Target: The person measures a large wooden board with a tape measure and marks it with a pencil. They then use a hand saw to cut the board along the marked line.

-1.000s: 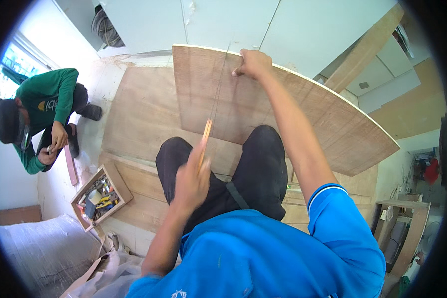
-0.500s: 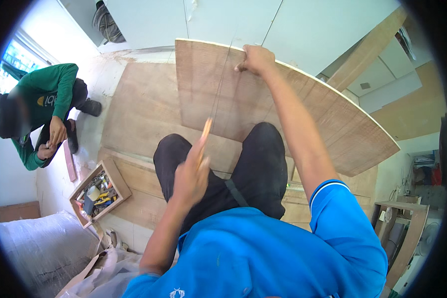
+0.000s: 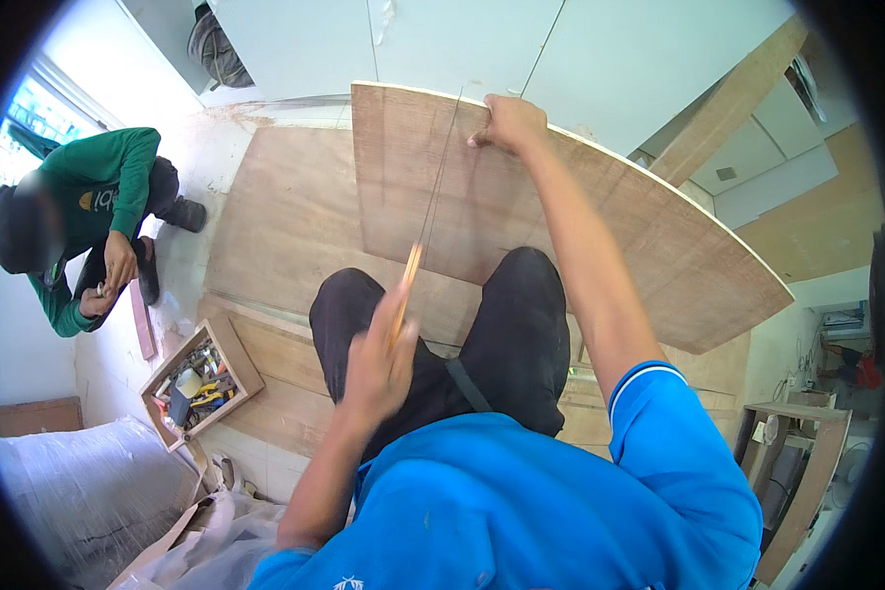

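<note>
While the wood panel [image 3: 659, 256] spans the space past the wearer's knees [image 3: 528, 285], a second brown sheet [image 3: 285, 216] lies under and left of it. Crouching co-worker [image 3: 88, 187] left of the panel, well apart. Open toolbox [image 3: 238, 356] near-left of the panel, full of mixed tools. Right hand [image 3: 514, 123] gripping panel's far edge, thumb on near face. Left hand [image 3: 377, 369], blurred, wrapped round slim orange-tan handle [image 3: 413, 270], tip over panel's near edge. Thin dark lines [image 3: 441, 172] run from tip to far edge; can't tell blade from marks.
</note>
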Motion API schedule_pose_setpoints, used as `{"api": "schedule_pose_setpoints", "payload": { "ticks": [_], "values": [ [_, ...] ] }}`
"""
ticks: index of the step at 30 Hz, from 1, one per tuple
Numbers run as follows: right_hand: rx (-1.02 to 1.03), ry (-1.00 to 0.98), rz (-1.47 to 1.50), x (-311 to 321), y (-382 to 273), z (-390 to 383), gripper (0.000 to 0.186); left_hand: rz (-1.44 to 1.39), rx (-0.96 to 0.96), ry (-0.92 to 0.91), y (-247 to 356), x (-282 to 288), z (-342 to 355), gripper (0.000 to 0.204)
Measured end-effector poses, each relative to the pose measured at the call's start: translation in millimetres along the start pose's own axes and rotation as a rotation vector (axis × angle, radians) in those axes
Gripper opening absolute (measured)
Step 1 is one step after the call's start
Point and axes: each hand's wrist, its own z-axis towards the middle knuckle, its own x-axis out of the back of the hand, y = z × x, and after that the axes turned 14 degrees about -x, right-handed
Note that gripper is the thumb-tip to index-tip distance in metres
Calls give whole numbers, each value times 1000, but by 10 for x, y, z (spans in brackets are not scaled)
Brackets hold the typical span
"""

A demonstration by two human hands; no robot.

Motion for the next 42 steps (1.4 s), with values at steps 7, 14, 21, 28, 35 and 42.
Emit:
{"api": "schedule_pose_setpoints", "payload": {
  "ticks": [7,14,21,28,35,42],
  "values": [
    [105,60,13,32,-302,-53,61,14,-354,275,-974,-505,1333,50],
    [27,15,9,-46,-5,52,60,-54,251,-85,0,-55,446,53],
    [92,75,27,16,-158,7,59,-16,-162,132,-690,-357,1110,50],
    [50,-1,21,-18,-137,1,60,88,-200,113,-230,-177,984,52],
    [16,25,-1,-14,-31,17,64,34,25,-11,31,-4,568,53],
    [52,-4,-17,-55,-149,28,65,49,-243,186,-550,-397,1064,56]
  ]
}}
